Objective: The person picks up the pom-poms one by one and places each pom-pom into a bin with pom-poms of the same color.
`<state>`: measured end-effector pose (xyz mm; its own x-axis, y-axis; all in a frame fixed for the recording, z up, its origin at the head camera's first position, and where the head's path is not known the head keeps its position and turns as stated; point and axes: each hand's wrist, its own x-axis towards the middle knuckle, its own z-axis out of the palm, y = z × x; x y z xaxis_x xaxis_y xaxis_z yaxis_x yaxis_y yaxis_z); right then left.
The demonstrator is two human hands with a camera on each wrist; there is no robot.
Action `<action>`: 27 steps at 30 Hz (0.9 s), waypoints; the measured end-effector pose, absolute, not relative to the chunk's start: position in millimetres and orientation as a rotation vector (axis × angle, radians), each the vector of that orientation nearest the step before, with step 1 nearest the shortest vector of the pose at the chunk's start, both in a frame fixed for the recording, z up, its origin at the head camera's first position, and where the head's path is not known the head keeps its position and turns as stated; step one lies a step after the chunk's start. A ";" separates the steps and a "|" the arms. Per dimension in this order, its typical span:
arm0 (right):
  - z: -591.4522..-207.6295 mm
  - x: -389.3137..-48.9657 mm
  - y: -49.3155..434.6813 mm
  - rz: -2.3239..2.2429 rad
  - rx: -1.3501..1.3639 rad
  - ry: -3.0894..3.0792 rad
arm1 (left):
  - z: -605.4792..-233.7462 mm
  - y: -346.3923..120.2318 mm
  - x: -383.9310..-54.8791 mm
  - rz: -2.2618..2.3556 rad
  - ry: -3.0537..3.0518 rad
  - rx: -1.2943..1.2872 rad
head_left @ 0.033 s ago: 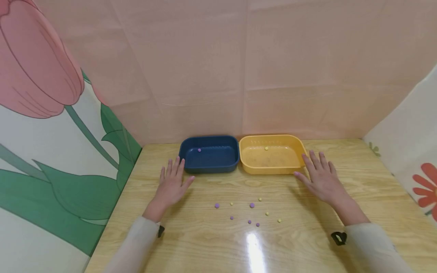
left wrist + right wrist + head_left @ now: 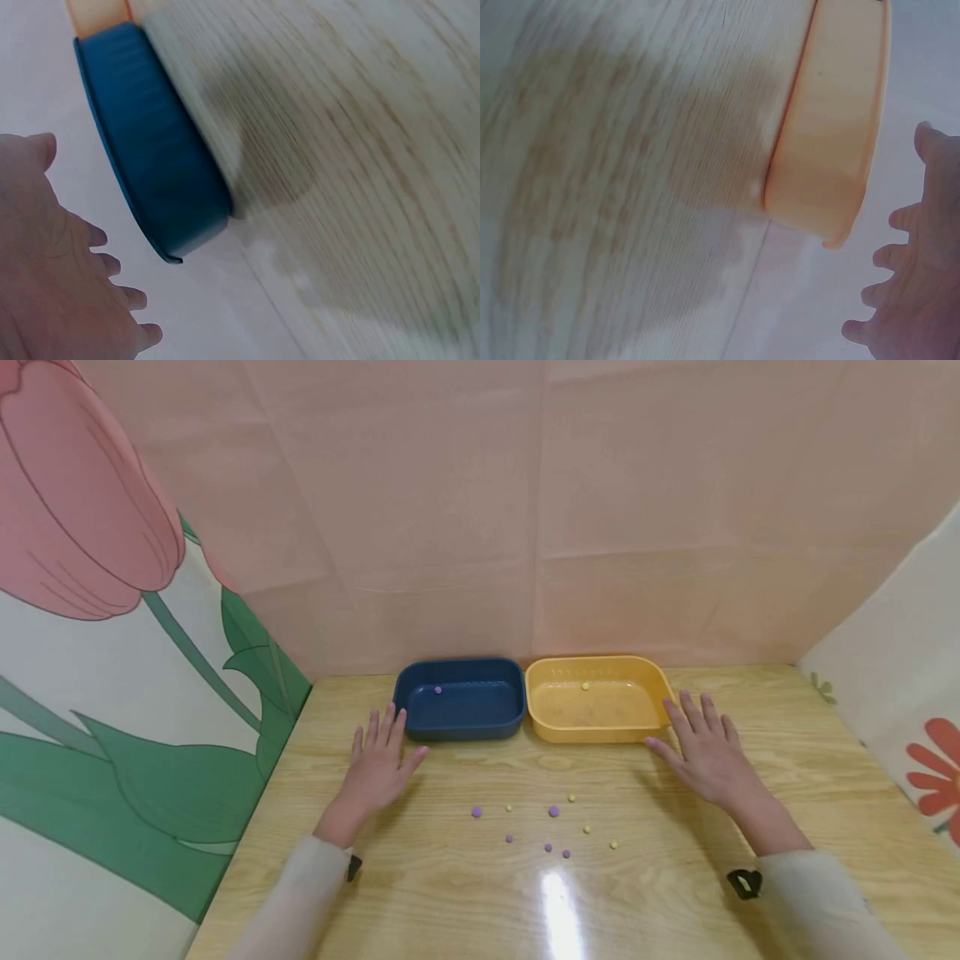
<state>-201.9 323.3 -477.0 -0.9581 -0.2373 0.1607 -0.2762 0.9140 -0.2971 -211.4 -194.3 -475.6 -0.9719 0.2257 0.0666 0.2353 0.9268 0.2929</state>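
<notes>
My left hand (image 2: 372, 774) is held over the table with fingers spread and nothing in it, close to the front left corner of a dark blue tray (image 2: 461, 733). Fingers straight and apart, my right hand (image 2: 708, 760) hovers by the right end of a yellow tray (image 2: 600, 735). One small purple ball (image 2: 438, 691) lies in the blue tray, and one small yellow ball (image 2: 585, 686) in the yellow one. Several purple balls, such as a larger one (image 2: 553, 811), and several yellow balls, such as one (image 2: 613, 845) at the right, lie scattered between the hands.
Both trays stand side by side at the back of the wooden table (image 2: 450, 902), against a pink cloth backdrop (image 2: 435, 527). Flower-printed cloth (image 2: 180, 793) hangs at the left, with another printed panel (image 2: 892, 693) at the right. Light glares off the table's front.
</notes>
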 end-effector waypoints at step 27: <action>-476.9 -205.0 309.0 0.795 0.514 -2.747 | -481.1 -191.5 -239.2 -0.553 -3.004 -0.430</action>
